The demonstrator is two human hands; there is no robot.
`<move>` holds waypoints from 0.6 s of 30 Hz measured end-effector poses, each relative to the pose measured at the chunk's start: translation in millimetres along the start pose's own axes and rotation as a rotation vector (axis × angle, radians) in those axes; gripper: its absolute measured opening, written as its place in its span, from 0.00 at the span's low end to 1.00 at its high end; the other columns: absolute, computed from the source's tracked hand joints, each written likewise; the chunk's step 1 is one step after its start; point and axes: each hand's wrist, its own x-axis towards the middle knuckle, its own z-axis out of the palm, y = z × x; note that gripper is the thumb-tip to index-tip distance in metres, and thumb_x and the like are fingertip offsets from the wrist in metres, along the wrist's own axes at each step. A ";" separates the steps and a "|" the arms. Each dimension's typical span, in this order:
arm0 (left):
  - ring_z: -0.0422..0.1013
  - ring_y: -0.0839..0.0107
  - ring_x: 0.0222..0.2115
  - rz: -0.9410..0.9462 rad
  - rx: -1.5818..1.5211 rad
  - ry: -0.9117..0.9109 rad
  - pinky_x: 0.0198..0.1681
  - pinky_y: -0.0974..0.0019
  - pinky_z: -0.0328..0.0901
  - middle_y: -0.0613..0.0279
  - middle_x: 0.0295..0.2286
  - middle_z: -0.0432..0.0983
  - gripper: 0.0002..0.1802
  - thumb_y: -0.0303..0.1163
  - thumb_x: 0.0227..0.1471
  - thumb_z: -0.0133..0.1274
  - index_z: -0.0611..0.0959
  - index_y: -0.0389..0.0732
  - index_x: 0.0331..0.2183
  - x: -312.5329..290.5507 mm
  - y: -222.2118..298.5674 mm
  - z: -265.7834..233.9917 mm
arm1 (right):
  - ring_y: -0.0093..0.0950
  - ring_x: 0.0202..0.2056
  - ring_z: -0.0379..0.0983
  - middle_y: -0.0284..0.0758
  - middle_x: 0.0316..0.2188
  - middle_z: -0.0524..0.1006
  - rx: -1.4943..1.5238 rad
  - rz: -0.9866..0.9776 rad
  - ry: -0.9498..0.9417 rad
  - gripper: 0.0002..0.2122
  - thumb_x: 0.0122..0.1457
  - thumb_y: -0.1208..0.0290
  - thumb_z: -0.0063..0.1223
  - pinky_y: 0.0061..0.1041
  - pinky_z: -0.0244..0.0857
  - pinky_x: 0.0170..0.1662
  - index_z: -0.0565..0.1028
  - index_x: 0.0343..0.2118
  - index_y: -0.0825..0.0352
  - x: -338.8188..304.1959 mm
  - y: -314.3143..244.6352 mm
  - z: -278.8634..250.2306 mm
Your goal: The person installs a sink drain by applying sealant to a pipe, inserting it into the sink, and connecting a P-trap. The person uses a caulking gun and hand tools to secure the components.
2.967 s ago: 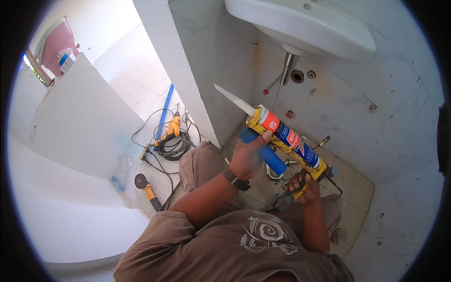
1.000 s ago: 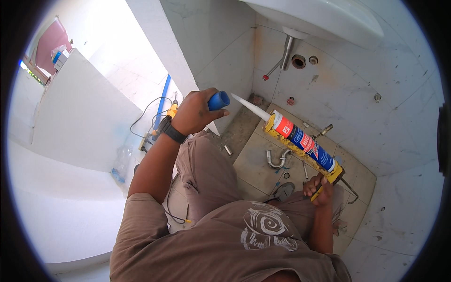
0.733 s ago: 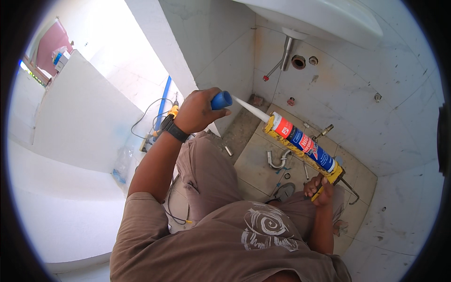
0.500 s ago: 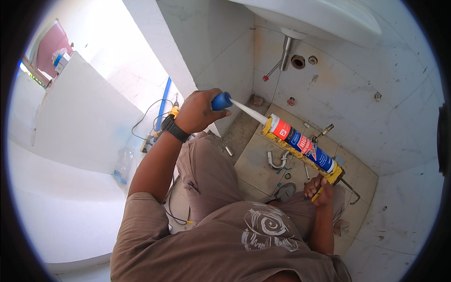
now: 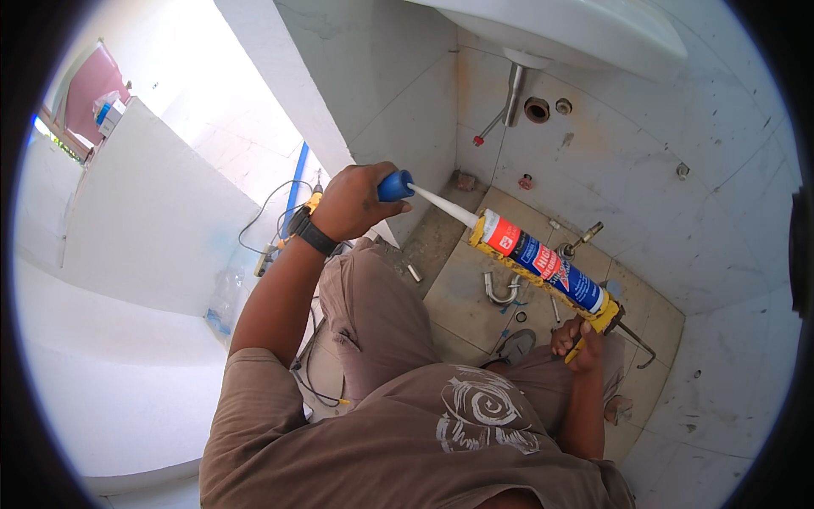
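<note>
My left hand (image 5: 354,204) is closed around a short blue plastic pipe fitting (image 5: 394,186), its open end turned to the right. My right hand (image 5: 579,343) grips the handle of a yellow caulking gun (image 5: 604,317), stained with old sealant. A sealant cartridge (image 5: 543,260) with a blue, red and white label lies in the gun, slanting up to the left. Its long white nozzle (image 5: 447,207) reaches the open end of the fitting. Whether the tip touches the fitting's rim or inside, I cannot tell. No sealant bead shows clearly.
Overhead is a white washbasin (image 5: 585,34) with a metal drain tube (image 5: 515,95). A pipe opening (image 5: 537,109) sits in the tiled wall. A chrome trap (image 5: 500,293) and a tap (image 5: 583,240) lie on the floor. To the left are a yellow drill (image 5: 313,202) and a blue pipe (image 5: 298,182).
The blue fitting and the nozzle tip have shifted very slightly to the left. Both hands keep their hold.
</note>
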 end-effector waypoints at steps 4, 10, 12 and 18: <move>0.78 0.49 0.35 -0.012 -0.008 -0.005 0.42 0.53 0.71 0.47 0.33 0.82 0.25 0.42 0.46 0.70 0.83 0.38 0.43 0.4 -2.7 -0.1 | 0.28 0.18 0.68 0.33 0.17 0.69 -0.011 0.010 0.014 0.17 0.64 0.54 0.56 0.31 0.66 0.26 0.72 0.31 0.65 -0.1 -1.9 0.2; 0.79 0.49 0.35 0.000 -0.004 0.003 0.43 0.53 0.71 0.47 0.33 0.82 0.26 0.42 0.46 0.70 0.83 0.38 0.43 0.6 -5.0 -1.3 | 0.28 0.19 0.68 0.33 0.18 0.69 -0.021 0.015 0.016 0.17 0.64 0.54 0.57 0.31 0.66 0.26 0.72 0.31 0.65 1.0 -4.6 0.6; 0.79 0.50 0.36 -0.013 0.015 -0.007 0.42 0.55 0.72 0.47 0.34 0.82 0.26 0.41 0.45 0.71 0.83 0.37 0.43 1.4 -4.7 -2.4 | 0.28 0.19 0.69 0.34 0.18 0.69 -0.025 0.008 0.005 0.17 0.63 0.54 0.57 0.31 0.66 0.26 0.72 0.31 0.65 1.3 -5.5 0.8; 0.79 0.50 0.37 -0.039 0.041 -0.029 0.42 0.55 0.72 0.47 0.35 0.82 0.26 0.41 0.45 0.71 0.82 0.36 0.43 1.5 -3.7 -2.5 | 0.29 0.19 0.69 0.34 0.18 0.69 -0.031 0.030 0.023 0.18 0.62 0.53 0.59 0.30 0.66 0.26 0.72 0.31 0.65 1.2 -8.2 3.4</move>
